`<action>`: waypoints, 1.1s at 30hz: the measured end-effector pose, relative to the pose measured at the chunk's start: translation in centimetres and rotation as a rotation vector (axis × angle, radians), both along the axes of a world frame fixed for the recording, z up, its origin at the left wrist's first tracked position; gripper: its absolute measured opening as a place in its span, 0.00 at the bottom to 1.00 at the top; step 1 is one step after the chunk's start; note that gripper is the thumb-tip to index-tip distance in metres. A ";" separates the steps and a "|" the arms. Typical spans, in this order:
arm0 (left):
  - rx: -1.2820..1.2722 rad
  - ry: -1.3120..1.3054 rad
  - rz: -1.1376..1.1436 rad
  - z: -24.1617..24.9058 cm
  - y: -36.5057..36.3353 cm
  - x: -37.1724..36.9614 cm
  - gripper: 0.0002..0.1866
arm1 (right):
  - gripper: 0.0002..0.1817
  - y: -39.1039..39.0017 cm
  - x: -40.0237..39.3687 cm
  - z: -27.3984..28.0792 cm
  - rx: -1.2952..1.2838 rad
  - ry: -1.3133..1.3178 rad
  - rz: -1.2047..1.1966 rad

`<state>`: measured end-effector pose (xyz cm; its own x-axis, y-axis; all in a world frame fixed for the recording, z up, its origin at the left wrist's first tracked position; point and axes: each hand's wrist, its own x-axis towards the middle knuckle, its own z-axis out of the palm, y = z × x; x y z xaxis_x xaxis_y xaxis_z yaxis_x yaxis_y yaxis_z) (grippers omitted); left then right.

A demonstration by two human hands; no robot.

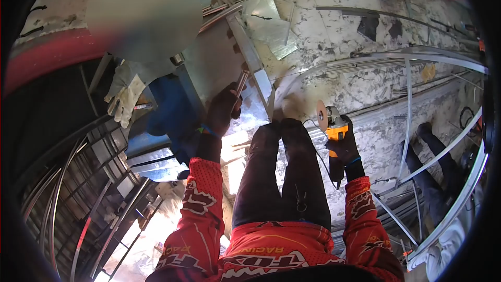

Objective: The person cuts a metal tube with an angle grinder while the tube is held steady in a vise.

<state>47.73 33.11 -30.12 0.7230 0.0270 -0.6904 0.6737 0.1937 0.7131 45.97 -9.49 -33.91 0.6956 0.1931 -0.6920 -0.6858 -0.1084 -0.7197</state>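
Red sleeves (201, 216) extend forward: right hand (346, 146) wraps the grinder (336, 131), disc (322, 116) ahead; left hand (222, 110) clasps metal piece (243, 80).

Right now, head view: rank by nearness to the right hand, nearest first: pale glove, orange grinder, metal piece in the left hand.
1. Orange grinder: gripped in the right hand.
2. Metal piece: across the legs, in the left hand.
3. Pale glove: farthest, out past the left hand.

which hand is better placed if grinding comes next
Probably the right hand: it grips the yellow-orange angle grinder, while the left hand holds a slim, shiny metal piece.
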 end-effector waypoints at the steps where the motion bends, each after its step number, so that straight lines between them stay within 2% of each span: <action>1: 0.019 -0.031 0.048 0.4 -0.7 0.6 0.21 | 0.54 0.1 0.1 0.1 0.005 -0.007 -0.004; 2: 0.019 -0.034 0.049 0.0 -1.3 0.9 0.21 | 0.54 0.1 0.3 0.0 0.005 -0.010 -0.004; 4: 0.401 -0.017 -0.187 -0.8 -2.1 1.7 0.23 | 0.55 0.3 0.6 0.2 0.031 -0.006 0.009; 5: 0.398 -0.016 -0.183 -2.3 -2.0 1.5 0.23 | 0.55 0.4 0.8 0.2 0.027 -0.006 0.013; 7: 0.930 -0.303 -0.397 -5.8 -1.7 0.6 0.25 | 0.55 0.7 1.1 0.3 0.049 -0.003 0.009; 8: 0.933 -0.302 -0.391 -5.4 -1.7 0.5 0.25 | 0.55 1.1 1.2 0.6 0.050 -0.004 0.015; 10: 1.205 -0.352 -0.443 -4.3 -1.8 0.1 0.23 | 0.55 1.9 1.6 0.8 -0.019 0.011 0.014; 11: 1.211 -0.351 -0.441 -3.1 -2.1 0.4 0.23 | 0.55 2.2 1.8 0.8 -0.014 0.010 0.017; 13: 1.377 -0.108 -0.727 -1.0 -2.8 0.7 0.23 | 0.55 2.5 1.9 0.9 -0.010 0.009 0.030; 16: 1.485 -0.142 -0.683 -1.9 -2.1 -1.2 0.21 | 0.56 2.8 1.7 0.6 0.029 -0.008 0.026; 20: 1.531 -0.039 -0.636 -1.0 -1.1 -3.4 0.20 | 0.56 3.3 1.7 0.7 0.016 0.009 0.050; 23: 1.378 -0.157 -0.499 -1.6 -0.7 -3.8 0.17 | 0.55 3.2 1.5 0.2 0.044 -0.017 0.056; 25: 0.920 -0.176 -0.618 -0.3 -0.9 -1.9 0.11 | 0.55 3.3 1.5 0.4 0.044 -0.018 0.075; 26: 0.914 -0.175 -0.610 -1.7 -0.9 -2.0 0.11 | 0.55 3.3 1.7 0.5 0.048 -0.019 0.092; 28: 0.748 -0.282 -0.443 -5.4 -0.8 -2.9 0.08 | 0.55 3.1 1.7 0.3 0.033 -0.030 0.117; 29: 0.744 -0.279 -0.435 -5.7 -0.7 -2.9 0.08 | 0.55 3.1 1.8 0.4 0.023 -0.039 0.135; 31: 0.927 -0.357 -0.727 -6.0 -0.1 -3.1 0.09 | 0.55 2.9 2.0 0.4 0.026 -0.023 0.141; 32: 0.923 -0.356 -0.725 -6.9 0.6 -4.0 0.09 | 0.56 2.9 2.0 0.4 0.051 -0.017 0.120; 33: 0.803 -0.111 -0.586 -8.4 1.7 -5.2 0.10 | 0.56 2.9 2.0 0.4 0.077 -0.010 0.098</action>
